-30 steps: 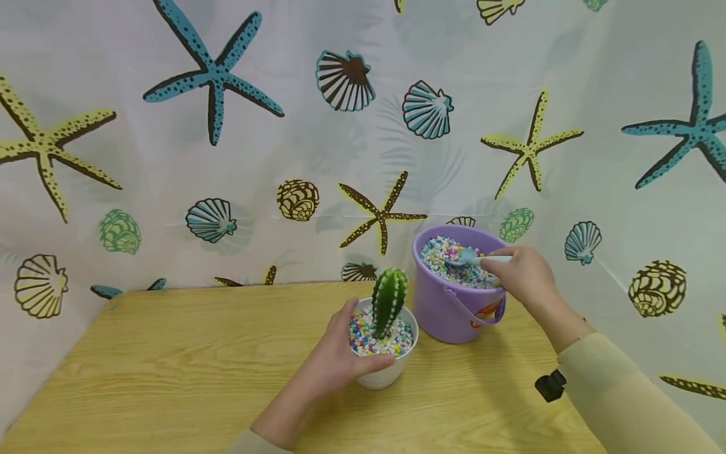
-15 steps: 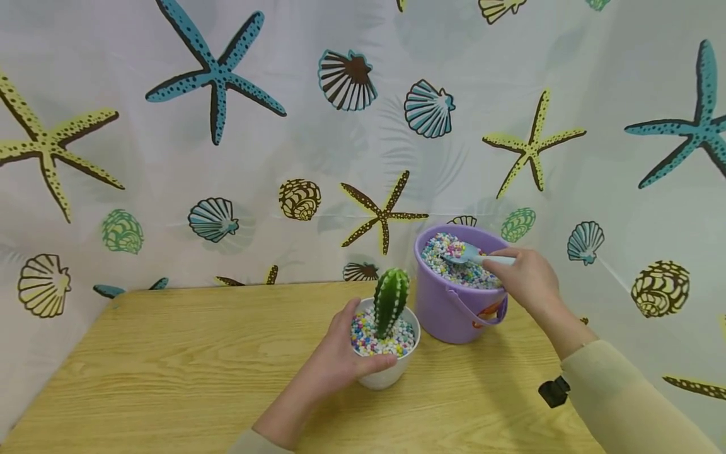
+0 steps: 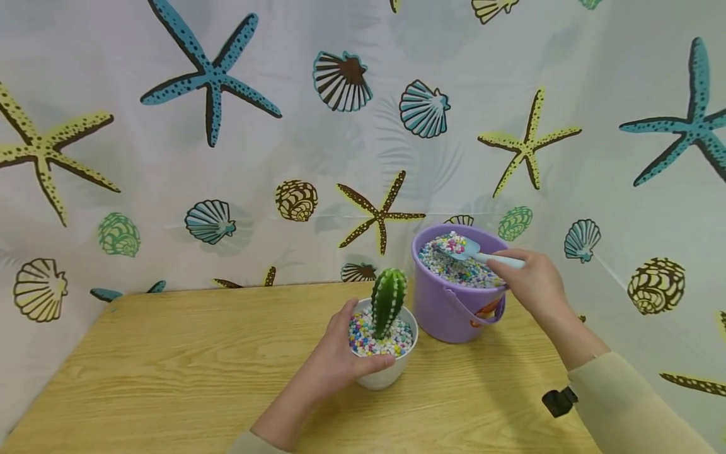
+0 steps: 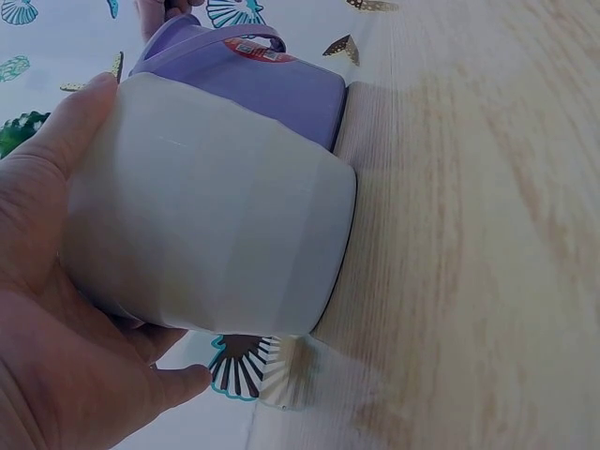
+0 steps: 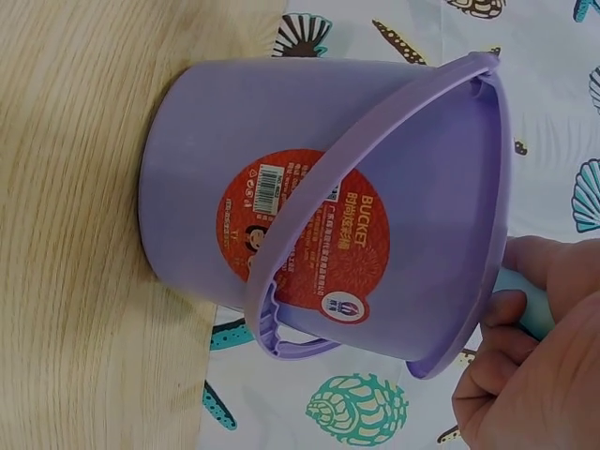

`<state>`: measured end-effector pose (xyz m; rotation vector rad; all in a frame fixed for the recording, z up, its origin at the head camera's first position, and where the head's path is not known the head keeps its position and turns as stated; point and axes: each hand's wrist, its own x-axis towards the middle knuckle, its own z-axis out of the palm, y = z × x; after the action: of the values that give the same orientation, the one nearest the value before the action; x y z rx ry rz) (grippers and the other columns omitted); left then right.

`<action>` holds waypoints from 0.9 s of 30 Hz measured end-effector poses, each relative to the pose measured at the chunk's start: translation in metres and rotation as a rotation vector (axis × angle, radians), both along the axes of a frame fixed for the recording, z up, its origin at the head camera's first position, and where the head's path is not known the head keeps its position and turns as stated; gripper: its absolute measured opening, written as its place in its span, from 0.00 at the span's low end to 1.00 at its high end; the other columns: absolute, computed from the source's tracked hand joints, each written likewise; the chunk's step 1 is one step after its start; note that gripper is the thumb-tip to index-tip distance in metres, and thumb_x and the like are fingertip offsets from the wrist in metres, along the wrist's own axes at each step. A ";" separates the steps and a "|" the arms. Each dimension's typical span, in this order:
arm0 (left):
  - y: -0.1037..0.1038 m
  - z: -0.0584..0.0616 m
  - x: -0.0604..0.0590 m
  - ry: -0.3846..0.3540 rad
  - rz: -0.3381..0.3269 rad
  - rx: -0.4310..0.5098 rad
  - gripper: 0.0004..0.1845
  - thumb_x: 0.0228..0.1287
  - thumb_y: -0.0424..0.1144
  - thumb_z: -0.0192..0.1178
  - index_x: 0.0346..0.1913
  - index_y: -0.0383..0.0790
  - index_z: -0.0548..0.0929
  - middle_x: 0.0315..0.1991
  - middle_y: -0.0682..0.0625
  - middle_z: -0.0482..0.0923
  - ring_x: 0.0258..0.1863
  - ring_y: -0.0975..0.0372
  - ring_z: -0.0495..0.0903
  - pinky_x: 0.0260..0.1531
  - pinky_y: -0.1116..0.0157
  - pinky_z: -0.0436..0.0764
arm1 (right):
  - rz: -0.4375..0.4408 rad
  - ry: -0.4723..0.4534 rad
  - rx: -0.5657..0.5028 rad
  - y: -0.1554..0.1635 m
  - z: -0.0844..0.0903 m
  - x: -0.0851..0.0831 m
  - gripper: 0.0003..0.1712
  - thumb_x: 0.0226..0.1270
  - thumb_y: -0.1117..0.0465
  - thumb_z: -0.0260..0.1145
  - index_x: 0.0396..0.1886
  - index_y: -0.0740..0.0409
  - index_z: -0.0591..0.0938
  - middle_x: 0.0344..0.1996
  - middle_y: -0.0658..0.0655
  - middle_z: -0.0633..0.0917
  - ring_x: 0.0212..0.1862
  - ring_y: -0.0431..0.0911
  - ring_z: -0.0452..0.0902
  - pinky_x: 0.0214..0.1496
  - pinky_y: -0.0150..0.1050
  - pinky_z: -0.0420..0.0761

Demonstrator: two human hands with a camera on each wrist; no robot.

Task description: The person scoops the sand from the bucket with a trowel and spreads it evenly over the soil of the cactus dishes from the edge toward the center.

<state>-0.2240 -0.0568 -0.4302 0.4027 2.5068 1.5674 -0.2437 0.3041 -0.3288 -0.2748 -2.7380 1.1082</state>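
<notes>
Tabletop of light wood grain extends bare to the left of the work; a small black clip sits at the person's right sleeve near the front edge. The left hand wraps the near side of the white pot, thumb on the rim, fingers curled around the wall; the left wrist view shows the palm flat against the white wall. The pot stands on the table, filled with multicoloured pebbles, with a green cactus upright at its centre. Just beside the pot, to the right and slightly behind, stands the purple bucket, its handle folded down over a red label. The right hand is clamped on the handle of a light blue scoop, fingers curled around it. The scoop blade is held over the bucket's pebble fill, loaded with pebbles. Behind the table hangs a curtain printed with starfish and shells, closing off the far and right sides.
</notes>
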 end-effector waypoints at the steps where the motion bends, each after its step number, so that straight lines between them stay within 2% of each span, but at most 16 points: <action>1: 0.000 0.000 0.000 0.003 0.000 0.000 0.71 0.54 0.59 0.87 0.90 0.41 0.50 0.83 0.32 0.57 0.79 0.37 0.66 0.76 0.36 0.68 | 0.001 0.007 -0.008 0.000 0.000 0.001 0.36 0.78 0.35 0.70 0.70 0.57 0.87 0.56 0.63 0.89 0.30 0.48 0.69 0.26 0.41 0.68; 3: 0.000 -0.001 0.000 0.006 0.000 0.000 0.71 0.54 0.59 0.87 0.90 0.41 0.51 0.83 0.32 0.58 0.79 0.37 0.66 0.76 0.36 0.68 | -0.001 0.017 -0.023 0.000 -0.001 0.003 0.36 0.78 0.35 0.70 0.70 0.57 0.87 0.59 0.65 0.88 0.28 0.48 0.67 0.23 0.40 0.66; 6: 0.000 -0.001 0.001 0.003 0.003 -0.004 0.71 0.54 0.60 0.87 0.90 0.42 0.51 0.83 0.33 0.58 0.79 0.38 0.66 0.76 0.36 0.69 | -0.001 0.031 -0.055 0.000 -0.002 0.007 0.36 0.78 0.36 0.70 0.70 0.57 0.87 0.67 0.66 0.84 0.32 0.51 0.69 0.24 0.40 0.66; 8: 0.000 0.000 0.001 -0.002 0.005 -0.008 0.71 0.54 0.60 0.87 0.90 0.43 0.51 0.83 0.33 0.58 0.79 0.38 0.67 0.75 0.35 0.69 | -0.002 0.040 -0.077 0.000 -0.003 0.010 0.36 0.78 0.35 0.71 0.70 0.56 0.87 0.71 0.66 0.82 0.42 0.55 0.76 0.30 0.42 0.71; 10: 0.001 0.000 0.001 -0.002 0.005 -0.012 0.71 0.54 0.60 0.87 0.90 0.43 0.51 0.83 0.33 0.58 0.78 0.38 0.67 0.75 0.35 0.69 | 0.002 0.050 -0.108 0.001 -0.005 0.013 0.36 0.78 0.35 0.71 0.70 0.56 0.87 0.75 0.65 0.79 0.59 0.60 0.79 0.43 0.47 0.78; 12: 0.001 0.000 0.000 -0.001 0.003 -0.016 0.71 0.54 0.60 0.87 0.90 0.43 0.51 0.83 0.33 0.58 0.78 0.38 0.67 0.75 0.35 0.70 | 0.003 0.062 -0.132 0.002 -0.008 0.016 0.36 0.78 0.35 0.71 0.70 0.57 0.87 0.77 0.65 0.77 0.72 0.62 0.73 0.56 0.52 0.79; 14: 0.001 0.000 0.000 0.000 0.003 -0.016 0.71 0.54 0.60 0.87 0.91 0.43 0.50 0.83 0.33 0.58 0.78 0.38 0.67 0.75 0.35 0.69 | 0.002 0.075 -0.150 0.002 -0.010 0.019 0.37 0.78 0.34 0.71 0.70 0.57 0.87 0.78 0.64 0.76 0.78 0.62 0.69 0.62 0.53 0.77; 15: 0.001 0.000 0.000 -0.001 0.003 -0.014 0.71 0.54 0.60 0.87 0.91 0.43 0.50 0.83 0.33 0.58 0.78 0.38 0.67 0.75 0.35 0.69 | -0.001 0.081 -0.159 0.003 -0.011 0.020 0.37 0.77 0.34 0.71 0.70 0.57 0.87 0.77 0.64 0.77 0.75 0.61 0.71 0.61 0.53 0.78; 18: 0.001 0.000 0.000 -0.006 0.005 -0.010 0.72 0.54 0.60 0.87 0.91 0.43 0.50 0.83 0.33 0.58 0.79 0.37 0.66 0.75 0.35 0.69 | -0.018 0.093 -0.168 0.004 -0.015 0.024 0.38 0.76 0.32 0.71 0.70 0.55 0.87 0.72 0.63 0.82 0.63 0.57 0.75 0.51 0.46 0.78; 23: 0.000 0.000 0.000 -0.003 0.003 -0.003 0.71 0.54 0.59 0.87 0.91 0.43 0.50 0.83 0.33 0.57 0.79 0.38 0.66 0.75 0.36 0.69 | -0.040 0.108 -0.177 0.006 -0.021 0.029 0.38 0.75 0.31 0.72 0.70 0.52 0.87 0.70 0.62 0.84 0.58 0.54 0.75 0.49 0.44 0.77; 27: 0.000 0.000 0.001 0.002 0.008 -0.002 0.71 0.54 0.59 0.87 0.91 0.43 0.51 0.83 0.33 0.58 0.79 0.38 0.67 0.75 0.36 0.69 | -0.048 0.113 -0.194 0.006 -0.024 0.031 0.37 0.75 0.31 0.73 0.70 0.51 0.88 0.66 0.61 0.85 0.44 0.49 0.75 0.36 0.40 0.77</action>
<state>-0.2234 -0.0568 -0.4299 0.3952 2.5137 1.5685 -0.2126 0.3099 -0.3527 -0.2932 -2.5159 1.3353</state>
